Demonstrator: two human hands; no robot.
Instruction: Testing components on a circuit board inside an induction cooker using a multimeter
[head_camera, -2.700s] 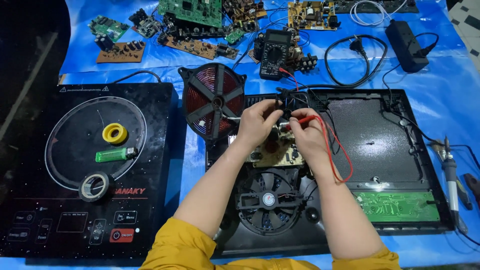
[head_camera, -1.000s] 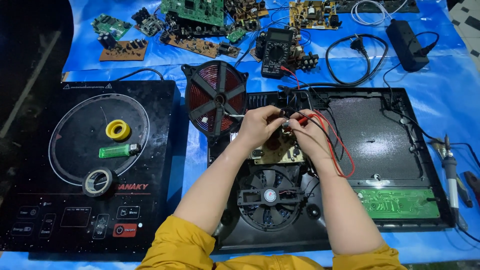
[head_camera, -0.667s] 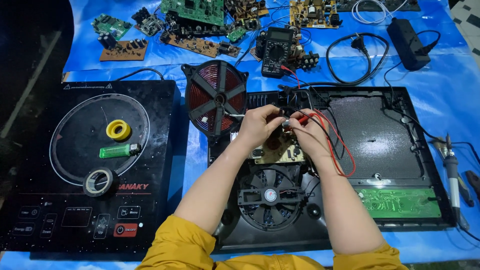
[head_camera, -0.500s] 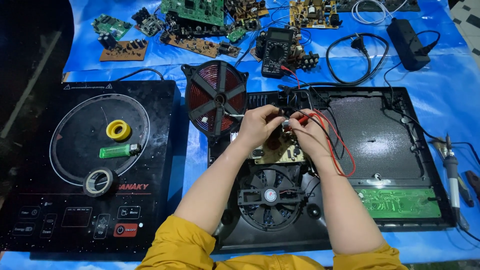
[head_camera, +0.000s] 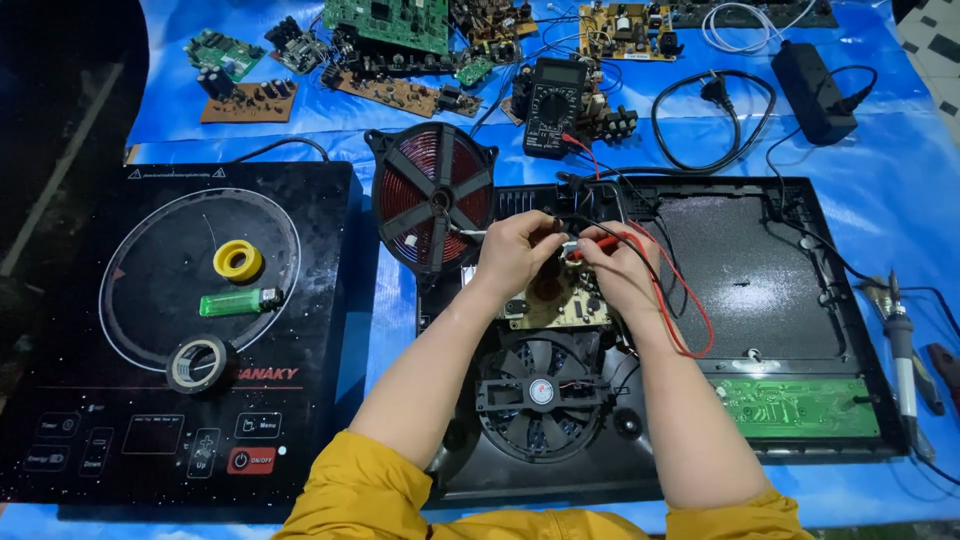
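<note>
Two yellow sleeves (head_camera: 450, 505) sit at the bottom edge, nearest to us, and our bare forearms run up from them over the opened cooker base (head_camera: 760, 300). Just past the sleeves we see the round black fan (head_camera: 540, 392) set in the base, and to its right a green circuit board (head_camera: 797, 407). Beyond the fan lies the beige circuit board (head_camera: 560, 305), and our hands meet right above it. Our left hand (head_camera: 518, 252) has its fingers curled shut around a black probe, though the tip is hidden by the fingers. Our right hand (head_camera: 612, 265) pinches the red probe (head_camera: 598, 243) between thumb and fingers, touching the board area; its red lead (head_camera: 690, 310) loops down past our wrist. The hands sit just beside each other, nearly touching.

To the left of the base rests the black glass top (head_camera: 180, 330), bearing a yellow tape roll (head_camera: 238, 261), a green lighter (head_camera: 238, 301) and a black tape roll (head_camera: 200, 364). The red coil (head_camera: 432, 198) leans just beyond our left hand. At the far right lies a soldering iron (head_camera: 902, 350). Farther off we see the black multimeter (head_camera: 558, 105), a coiled power cord (head_camera: 715, 120), a black adapter (head_camera: 812, 90), and several loose boards (head_camera: 390, 30) on the blue sheet (head_camera: 900, 160)
</note>
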